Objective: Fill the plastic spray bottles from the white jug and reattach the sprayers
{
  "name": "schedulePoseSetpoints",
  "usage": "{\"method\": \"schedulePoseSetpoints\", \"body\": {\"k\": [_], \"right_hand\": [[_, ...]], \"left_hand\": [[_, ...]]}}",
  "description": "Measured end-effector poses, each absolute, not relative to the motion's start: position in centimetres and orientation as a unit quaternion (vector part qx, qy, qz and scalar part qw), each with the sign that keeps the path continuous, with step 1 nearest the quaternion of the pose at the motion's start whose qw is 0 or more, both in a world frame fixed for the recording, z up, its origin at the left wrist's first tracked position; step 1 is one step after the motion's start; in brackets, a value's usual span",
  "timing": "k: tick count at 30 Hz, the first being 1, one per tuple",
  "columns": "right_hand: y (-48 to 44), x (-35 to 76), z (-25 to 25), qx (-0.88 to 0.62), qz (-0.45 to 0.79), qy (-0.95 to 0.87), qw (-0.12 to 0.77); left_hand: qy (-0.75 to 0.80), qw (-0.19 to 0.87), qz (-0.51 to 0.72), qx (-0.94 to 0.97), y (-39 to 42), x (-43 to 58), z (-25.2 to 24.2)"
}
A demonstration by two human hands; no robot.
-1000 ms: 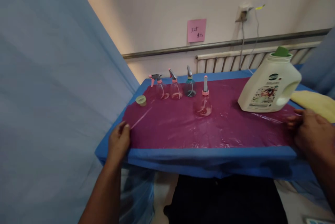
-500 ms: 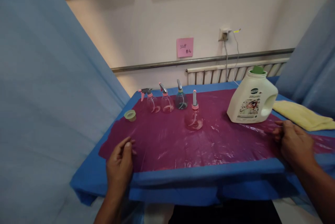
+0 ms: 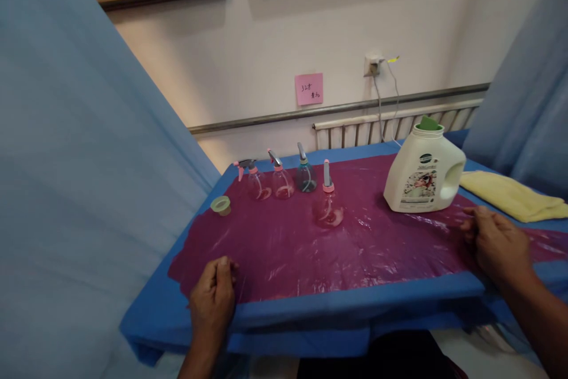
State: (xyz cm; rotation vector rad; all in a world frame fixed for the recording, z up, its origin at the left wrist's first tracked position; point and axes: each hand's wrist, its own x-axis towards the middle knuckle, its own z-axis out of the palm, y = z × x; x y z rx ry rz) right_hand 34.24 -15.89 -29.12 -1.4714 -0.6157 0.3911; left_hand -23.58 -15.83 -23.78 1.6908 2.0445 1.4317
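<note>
My left hand (image 3: 213, 293) rests loosely curled at the front left of a magenta plastic sheet (image 3: 275, 255); no object shows in it. On the right my right hand (image 3: 501, 243) is curled too, in front of a cream detergent jug (image 3: 423, 181) and a folded yellow cloth (image 3: 515, 196), with nothing seen in its fingers. A pink-collared spray bottle (image 3: 329, 207) stands alone mid-sheet. Behind it are a teal spray bottle (image 3: 306, 178) and two pink-trimmed spray bottles (image 3: 283, 182), (image 3: 258, 185). A small pale green cap (image 3: 220, 205) sits at the left.
The sheet lies over a blue-covered table (image 3: 310, 320). Blue curtains (image 3: 89, 148) hang on both sides. At the back are a wall with a pink note (image 3: 309, 89), a socket (image 3: 373, 65) with a cord, a pipe (image 3: 248, 122) and a radiator (image 3: 350, 133).
My left hand has moved right and nearer the table's front edge, its fingers more curled. My right hand has barely moved. The view has tilted slightly upward; bottles, jug and cloth stay put.
</note>
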Motion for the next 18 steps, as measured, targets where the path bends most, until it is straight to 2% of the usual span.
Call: {"method": "schedulePoseSetpoints", "body": {"k": [18], "right_hand": [[-16.01,34.18,-29.17,-0.714,0.154,-0.322,0.603]], "left_hand": [[0.671,0.070,0.461,0.576,-16.01,-23.50,-23.40]]}}
